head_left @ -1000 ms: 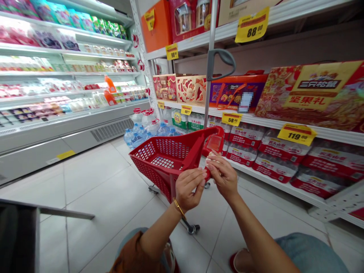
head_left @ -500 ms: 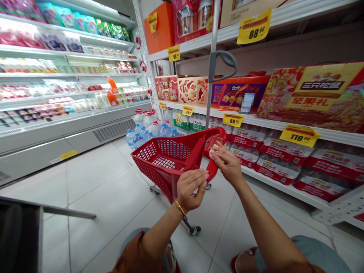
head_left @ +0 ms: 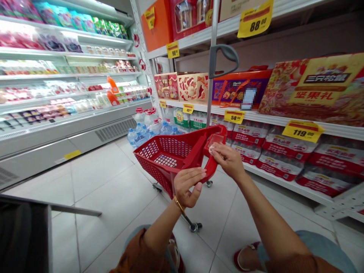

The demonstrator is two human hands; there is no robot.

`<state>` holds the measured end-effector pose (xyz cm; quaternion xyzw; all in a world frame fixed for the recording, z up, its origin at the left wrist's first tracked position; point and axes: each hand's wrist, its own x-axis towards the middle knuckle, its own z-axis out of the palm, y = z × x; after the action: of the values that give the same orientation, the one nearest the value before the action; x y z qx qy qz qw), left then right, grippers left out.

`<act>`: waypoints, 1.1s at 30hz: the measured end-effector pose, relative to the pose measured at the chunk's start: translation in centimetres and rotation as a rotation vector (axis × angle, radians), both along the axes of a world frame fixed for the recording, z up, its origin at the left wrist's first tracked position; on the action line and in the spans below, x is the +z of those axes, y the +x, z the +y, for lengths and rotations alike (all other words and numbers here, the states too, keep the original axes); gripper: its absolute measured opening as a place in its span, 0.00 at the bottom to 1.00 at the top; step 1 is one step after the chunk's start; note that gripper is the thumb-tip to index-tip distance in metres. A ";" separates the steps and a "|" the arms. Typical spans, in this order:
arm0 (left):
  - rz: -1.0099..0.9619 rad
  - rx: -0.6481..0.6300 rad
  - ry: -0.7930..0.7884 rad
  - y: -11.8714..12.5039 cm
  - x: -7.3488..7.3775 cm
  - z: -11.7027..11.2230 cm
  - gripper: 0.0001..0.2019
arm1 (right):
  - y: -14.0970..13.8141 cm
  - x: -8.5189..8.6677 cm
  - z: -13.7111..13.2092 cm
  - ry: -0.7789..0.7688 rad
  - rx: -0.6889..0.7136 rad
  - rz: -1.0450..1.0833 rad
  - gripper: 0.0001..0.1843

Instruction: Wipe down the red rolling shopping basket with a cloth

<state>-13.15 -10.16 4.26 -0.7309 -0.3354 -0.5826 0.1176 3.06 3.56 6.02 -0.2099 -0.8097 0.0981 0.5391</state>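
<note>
A red plastic shopping basket [head_left: 167, 153] on small wheels stands on the tiled floor in front of me, with nothing inside it. Its grey pull handle [head_left: 224, 58] rises on a metal pole above the basket's near end. My left hand [head_left: 186, 185] is curled round the near red rim of the basket. My right hand [head_left: 227, 159] is pinched with its fingertips on the red handle part at the basket's near right corner, where a small pale patch shows; I cannot tell whether it holds anything.
Shelves on the right hold gift boxes [head_left: 313, 89], shrink-wrapped water packs [head_left: 284, 157] and yellow price tags [head_left: 303, 131]. Large water bottles [head_left: 148, 127] stand on the floor past the basket. A refrigerated display case [head_left: 57, 87] runs along the left. A dark object [head_left: 19, 235] sits at bottom left.
My right hand has moved up and away from my left hand onto the basket's near right corner. The basket and the view have shifted slightly right.
</note>
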 end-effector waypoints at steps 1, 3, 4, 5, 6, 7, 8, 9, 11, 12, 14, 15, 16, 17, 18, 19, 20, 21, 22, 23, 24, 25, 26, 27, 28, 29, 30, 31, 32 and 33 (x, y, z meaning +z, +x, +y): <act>-0.011 -0.004 -0.003 -0.1 0.0 -0.1 0.16 | -0.1 0.0 -0.2 -0.002 -0.006 -0.002 0.10; -0.023 -0.010 -0.007 -0.3 0.2 -0.3 0.15 | -0.2 0.0 -0.6 -0.007 -0.020 -0.004 0.10; -0.027 -0.014 -0.008 -0.3 0.3 -0.4 0.15 | -0.3 0.0 -0.8 -0.006 -0.026 0.002 0.10; -0.031 -0.018 -0.008 -0.4 0.3 -0.5 0.15 | -0.3 0.0 -0.9 -0.003 -0.030 0.009 0.10; -0.036 -0.023 -0.010 -0.4 0.4 -0.5 0.14 | -0.4 0.0 -1.1 0.002 -0.033 0.016 0.10; -0.042 -0.028 -0.015 -0.4 0.4 -0.6 0.14 | -0.4 -0.1 -1.2 0.007 -0.035 0.023 0.10; -0.052 -0.034 -0.021 -0.5 0.4 -0.6 0.14 | -0.5 -0.1 -1.3 0.011 -0.036 0.028 0.10; -0.064 -0.039 -0.027 -0.5 0.3 -0.7 0.14 | -0.5 -0.1 -1.4 0.012 -0.038 0.031 0.10; -0.086 -0.044 -0.038 -0.7 0.2 -0.7 0.13 | -0.6 -0.1 -1.6 0.004 -0.043 0.032 0.10; -0.095 -0.044 -0.042 -0.7 0.2 -0.7 0.13 | -0.6 -0.2 -1.6 0.001 -0.046 0.032 0.10; -0.117 -0.044 -0.047 -0.8 0.2 -0.8 0.13 | -0.7 -0.2 -1.8 0.005 -0.056 0.033 0.10; -0.129 -0.047 -0.049 -0.8 0.2 -0.8 0.13 | -0.7 -0.2 -1.9 0.013 -0.064 0.033 0.10; -0.143 -0.051 -0.051 -0.8 0.3 -0.9 0.13 | -0.7 -0.2 -2.0 0.021 -0.073 0.030 0.10; -0.158 -0.057 -0.053 -0.8 0.4 -1.0 0.13 | -0.7 -0.2 -2.2 0.026 -0.081 0.026 0.10; -0.172 -0.060 -0.054 -0.8 0.5 -1.0 0.13 | -0.8 -0.2 -2.3 0.025 -0.087 0.022 0.10; -0.186 -0.061 -0.057 -0.9 0.6 -1.1 0.14 | -0.8 -0.2 -2.5 0.020 -0.091 0.018 0.10; -0.199 -0.060 -0.059 -0.9 0.6 -1.2 0.14 | -0.9 -0.2 -2.7 0.016 -0.094 0.017 0.10; -0.213 -0.058 -0.061 -1.0 0.6 -1.2 0.14 | -0.9 -0.2 -2.9 0.015 -0.097 0.019 0.10; -0.227 -0.055 -0.063 -1.1 0.6 -1.3 0.14 | -1.0 -0.2 -3.1 0.020 -0.101 0.022 0.10; -0.239 -0.055 -0.067 -1.2 0.6 -1.4 0.15 | -1.0 -0.2 -3.3 0.030 -0.109 0.027 0.10; -0.251 -0.057 -0.068 -1.3 0.5 -1.4 0.15 | -1.1 -0.2 -3.5 0.043 -0.120 0.031 0.10; -0.264 -0.062 -0.069 -1.4 0.4 -1.5 0.15 | -1.1 -0.3 -3.8 0.059 -0.131 0.035 0.10; -0.278 -0.068 -0.070 -1.6 0.3 -1.5 0.15 | -1.2 -0.3 -4.0 0.074 -0.143 0.040 0.10; -0.293 -0.078 -0.074 -1.8 0.2 -1.6 0.15 | -1.3 -0.4 -4.2 0.089 -0.157 0.044 0.09; -0.311 -0.091 -0.079 -2.0 0.2 -1.6 0.15 | -1.4 -0.4 -4.4 0.104 -0.170 0.049 0.09; -0.331 -0.103 -0.085 -2.2 0.1 -1.7 0.15 | -1.6 -0.5 -4.7 0.118 -0.183 0.053 0.09; -0.350 -0.114 -0.092 -2.4 0.1 -1.7 0.16 | -1.7 -0.5 -4.9 0.132 -0.197 0.058 0.09; -0.368 -0.122 -0.100 -2.6 0.1 -1.7 0.16 | -1.9 -0.5 -5.1 0.144 -0.209 0.063 0.09; -0.387 -0.124 -0.107 -2.8 0.1 -1.7 0.16 | -2.1 -0.5 -5.3 0.154 -0.221 0.068 0.09; -0.405 -0.123 -0.112 -2.9 0.2 -1.7 0.16 | -2.2 -0.5 -5.5 0.160 -0.233 0.071 0.09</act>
<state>-16.07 -11.88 4.43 -0.6233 -0.3386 -0.7043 -0.0287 0.82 -1.98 5.48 -0.2549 -0.7657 -0.0228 0.5900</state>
